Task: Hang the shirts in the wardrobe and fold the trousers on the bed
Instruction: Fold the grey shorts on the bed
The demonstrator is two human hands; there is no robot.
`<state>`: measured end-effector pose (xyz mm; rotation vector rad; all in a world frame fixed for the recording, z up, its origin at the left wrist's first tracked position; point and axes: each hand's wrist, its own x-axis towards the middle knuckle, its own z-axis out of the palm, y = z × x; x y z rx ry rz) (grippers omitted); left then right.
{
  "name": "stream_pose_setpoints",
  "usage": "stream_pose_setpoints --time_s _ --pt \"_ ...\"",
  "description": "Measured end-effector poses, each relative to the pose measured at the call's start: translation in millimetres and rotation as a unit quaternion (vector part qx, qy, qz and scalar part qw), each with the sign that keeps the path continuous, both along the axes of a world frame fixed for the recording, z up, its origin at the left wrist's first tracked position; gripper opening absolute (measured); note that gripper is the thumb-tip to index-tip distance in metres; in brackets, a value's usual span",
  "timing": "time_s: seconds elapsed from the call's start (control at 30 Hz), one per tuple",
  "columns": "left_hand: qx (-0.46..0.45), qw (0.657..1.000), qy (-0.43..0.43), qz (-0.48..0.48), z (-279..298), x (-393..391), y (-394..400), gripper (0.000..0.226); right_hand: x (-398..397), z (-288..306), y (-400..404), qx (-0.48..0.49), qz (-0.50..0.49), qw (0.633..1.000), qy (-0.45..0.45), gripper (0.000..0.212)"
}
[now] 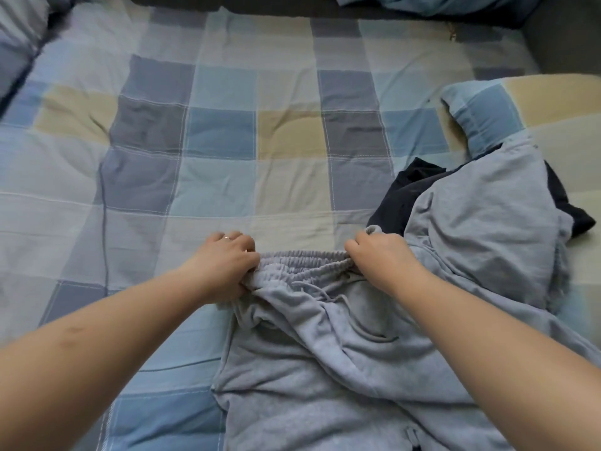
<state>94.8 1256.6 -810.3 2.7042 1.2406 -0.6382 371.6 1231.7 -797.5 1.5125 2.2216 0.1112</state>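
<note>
Both hands grip the waistband of the grey trousers (325, 336): the left hand (224, 265) has its fingers curled round the left end of the elastic, bunching the cloth under the palm, and the right hand (380, 255) pinches the right end with fingers folded over the gathered edge. A ring (227, 237) shows on one finger of the left hand. Between the hands the waistband (305, 258) runs roughly straight, with the drawstring (320, 291) lying loose just below it. From there the trousers spread toward the near edge of the view, rumpled and creased, lying on the bed (227, 141). To the right, touching the trousers, a heap of light grey cloth (481, 222) lies on top of a dark garment (403, 196), whose edges stick out on both sides of the heap. Behind that heap sits a pillow (487, 115) in the same checks as the bedcover, which is blue, grey and pale yellow squares. At the far edge a dark strip borders the bed, and more blue bedding (455, 4) is bunched in the far right corner.
</note>
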Motion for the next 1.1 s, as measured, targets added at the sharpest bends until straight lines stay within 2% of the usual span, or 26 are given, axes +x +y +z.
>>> stream_pose_setpoints --time_s 0.1,0.3,0.43,0.5,0.57,0.63,0.77,0.9,1.0,1.1 --pt "-0.032 0.999 0.010 -0.035 26 -15 -6 0.038 9 9 -9 -0.034 0.000 0.999 -0.011 0.022" --pt "0.016 0.997 0.078 0.007 84 -57 -14 0.033 35 66 -30 -0.055 -0.006 0.998 -0.013 0.024" --pt "0.078 0.995 0.055 0.012 146 -71 -27 0.021 43 138 -53 -0.114 0.028 0.993 -0.021 0.024" --pt "0.108 0.993 0.049 0.030 184 -73 -35 0.022 42 183 -63 -0.149 0.016 0.988 -0.037 0.022" --pt "0.123 0.989 0.069 0.045 230 -75 -44 0.022 39 235 -75 -0.187 -0.016 0.982 -0.026 0.012" --pt "0.138 0.983 0.107 0.063 277 -78 -54 0.019 35 284 -85 -0.202 -0.031 0.979 -0.018 0.015" --pt "0.193 0.966 0.140 0.098 374 -93 -72 0.018 24 376 -92 -0.132 -0.015 0.990 -0.037 0.023" --pt "0.255 0.953 0.091 0.135 479 -115 -89 0.015 10 472 -95 -0.028 0.010 0.999 -0.034 0.047" --pt "0.296 0.942 0.059 0.148 546 -133 -99 0.020 1 530 -99 0.024 0.051 0.998 -0.032 0.047" --pt "0.353 0.922 0.050 0.149 605 -155 -111 0.032 -9 580 -104 0.066 0.132 0.989 -0.007 0.045"
